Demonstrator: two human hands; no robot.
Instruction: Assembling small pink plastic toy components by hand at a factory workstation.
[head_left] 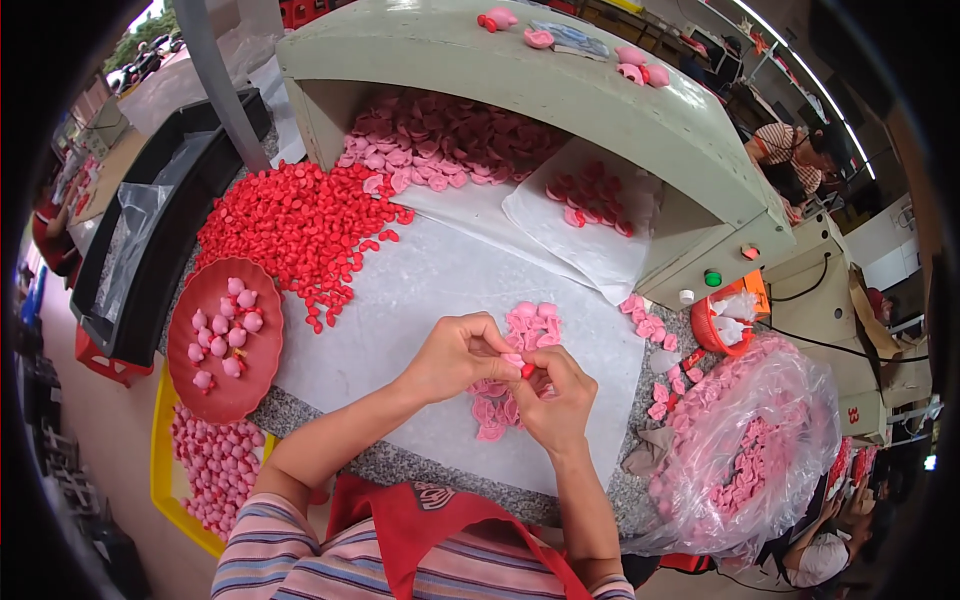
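My left hand (462,357) and my right hand (556,393) meet over the white sheet (390,320). Between their pinched fingertips is a small pink and red plastic piece (518,364); both hands grip it, and the fingers hide part of it. Under and around the hands lies a loose group of pink shell-like pieces (492,416). To the left, a large heap of small red pieces (285,225) spreads onto the sheet. A red scalloped plate (225,397) holds several pink round pieces with red parts (220,345).
A grey-green metal housing (500,70) arches over more pink pieces (440,135). At right stand a clear bag of pink pieces (745,450) and a red basket (708,330). A yellow tray (162,450) and a black bin (140,260) are at left. Other people work beyond.
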